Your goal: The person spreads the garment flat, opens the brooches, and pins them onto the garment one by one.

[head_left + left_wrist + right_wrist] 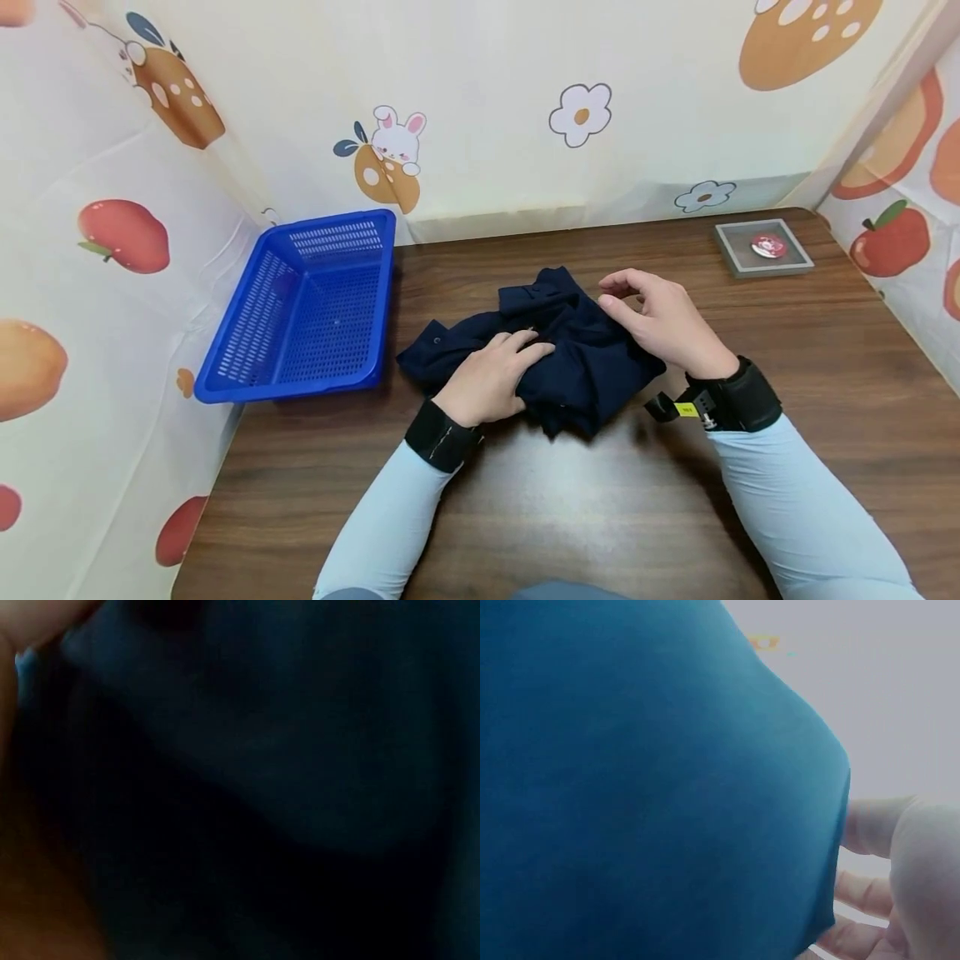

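Observation:
A crumpled dark navy garment [592,375] lies in a heap on the wooden table, a small round button showing near its left end. My left hand [491,375] rests on its near left part, fingers spread across the folds. Dark cloth [300,750] fills most of the left wrist view. Beside the garment's upper right edge, my right hand [660,321] hangs with thumb and fingers loosely bent and apart. In the right wrist view, the cloth [667,787] overlaps part of the fingers [866,892] and nothing shows pinched between them.
To the left of the garment stands a blue plastic basket [300,392] with perforated walls. A small grey tray [772,268] holding a round red-and-white item [768,245] sits at the back right. Patterned cloth [487,167] hangs behind the table [525,533] and along both sides.

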A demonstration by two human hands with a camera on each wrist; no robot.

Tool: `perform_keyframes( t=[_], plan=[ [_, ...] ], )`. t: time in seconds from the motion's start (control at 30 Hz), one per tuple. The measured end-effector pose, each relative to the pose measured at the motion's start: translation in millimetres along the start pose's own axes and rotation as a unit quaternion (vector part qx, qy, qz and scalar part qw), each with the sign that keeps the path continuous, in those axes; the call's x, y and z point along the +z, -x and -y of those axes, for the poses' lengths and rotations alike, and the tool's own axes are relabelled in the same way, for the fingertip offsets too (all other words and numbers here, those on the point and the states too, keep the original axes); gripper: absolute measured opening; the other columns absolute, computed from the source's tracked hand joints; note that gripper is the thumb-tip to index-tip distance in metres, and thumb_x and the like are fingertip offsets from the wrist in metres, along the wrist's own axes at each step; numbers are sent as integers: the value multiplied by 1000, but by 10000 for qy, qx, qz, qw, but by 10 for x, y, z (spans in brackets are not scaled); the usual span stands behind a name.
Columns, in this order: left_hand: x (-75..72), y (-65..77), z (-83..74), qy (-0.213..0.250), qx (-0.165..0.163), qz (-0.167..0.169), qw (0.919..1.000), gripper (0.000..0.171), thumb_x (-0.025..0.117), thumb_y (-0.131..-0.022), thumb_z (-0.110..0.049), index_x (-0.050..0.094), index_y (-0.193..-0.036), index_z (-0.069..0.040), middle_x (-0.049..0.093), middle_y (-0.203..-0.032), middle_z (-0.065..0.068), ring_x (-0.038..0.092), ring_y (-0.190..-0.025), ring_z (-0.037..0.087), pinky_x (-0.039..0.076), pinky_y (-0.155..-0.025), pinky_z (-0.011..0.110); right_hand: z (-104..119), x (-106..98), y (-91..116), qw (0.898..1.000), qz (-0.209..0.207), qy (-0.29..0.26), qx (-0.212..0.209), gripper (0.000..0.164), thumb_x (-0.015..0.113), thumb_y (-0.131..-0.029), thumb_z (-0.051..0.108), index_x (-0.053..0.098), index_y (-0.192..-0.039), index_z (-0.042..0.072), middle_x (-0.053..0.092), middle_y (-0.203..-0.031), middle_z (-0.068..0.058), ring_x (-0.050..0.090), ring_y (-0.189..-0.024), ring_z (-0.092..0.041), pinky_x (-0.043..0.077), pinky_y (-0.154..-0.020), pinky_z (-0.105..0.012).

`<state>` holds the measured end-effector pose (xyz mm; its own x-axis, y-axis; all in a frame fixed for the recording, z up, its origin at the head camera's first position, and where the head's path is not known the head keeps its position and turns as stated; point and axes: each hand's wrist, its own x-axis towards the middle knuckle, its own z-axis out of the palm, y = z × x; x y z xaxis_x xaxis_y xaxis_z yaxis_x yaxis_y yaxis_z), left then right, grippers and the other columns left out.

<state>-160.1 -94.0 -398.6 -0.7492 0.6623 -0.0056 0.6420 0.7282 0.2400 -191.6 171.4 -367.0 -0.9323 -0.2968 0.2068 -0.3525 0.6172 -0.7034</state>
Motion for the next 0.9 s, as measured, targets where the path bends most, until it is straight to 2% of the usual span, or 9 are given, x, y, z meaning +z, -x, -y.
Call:
perform_keyframes(
  t=[0.17,0.23,0.3,0.43,0.53,0.63,0.73,0.9],
  plan=[
    [-159,87,2,610,168,283,9976,94,82,-70,-51,35,-148,-31,29,-154,8,30,-138,27,39,-102,48,20,-9,41,9997,-182,33,-164,29,57,-98,29,62,-118,9,64,-114,-7,58,-107,-25,46,-87,-50],
    [-237,126,20,810,199,179,9964,92,76,-71,-60,35,-149,-31,30,-154,8,29,-139,27,37,-105,48,21,-2,52,9992,-251,114,-291,27,58,-97,28,63,-117,10,64,-113,-5,58,-104,-23,48,-81,-47],
    [-311,163,46,926,113,-82,9956,87,69,-76,-64,38,-148,-28,33,-152,8,33,-137,25,36,-105,46,20,7,58,9980,-341,236,-478,25,59,-97,26,65,-116,11,64,-112,-3,59,-91,-19,48,-73,-39],
    [-429,208,119,997,-268,-817,9913,71,58,-87,-60,46,-143,-17,45,-143,6,43,-130,22,39,-103,42,12,37,48,9930,-455,428,-1000,20,62,-95,21,67,-113,13,63,-111,0,55,-82,-13,42,-64,-29],
    [-462,218,179,1028,-494,-1117,9872,62,55,-93,-53,51,-139,-12,51,-137,6,49,-125,21,41,-102,40,5,75,33,9899,-384,520,-1261,18,64,-94,19,68,-111,14,61,-115,-3,56,-95,-16,44,-69,-32],
    [-439,195,227,1140,-578,-1080,9859,53,51,-97,-46,53,-136,-9,56,-133,6,52,-123,19,42,-102,38,-20,127,16,9888,-178,701,-1306,20,64,-94,20,69,-111,13,57,-121,-8,54,-109,-25,45,-83,-42],
    [-381,146,268,1196,-572,-911,9870,45,45,-102,-39,56,-133,-9,61,-128,4,56,-118,17,43,-100,35,-48,178,-2,9879,108,899,-1259,24,63,-94,21,68,-115,9,54,-127,-15,50,-117,-32,39,-96,-50],
    [-285,110,325,1012,-686,-840,9889,36,42,-104,-31,63,-125,-11,67,-117,2,63,-107,15,48,-93,34,-49,234,-13,9887,521,1141,-818,39,60,-96,26,62,-125,1,51,-131,-17,48,-120,-34,37,-100,-50]
  ],
)
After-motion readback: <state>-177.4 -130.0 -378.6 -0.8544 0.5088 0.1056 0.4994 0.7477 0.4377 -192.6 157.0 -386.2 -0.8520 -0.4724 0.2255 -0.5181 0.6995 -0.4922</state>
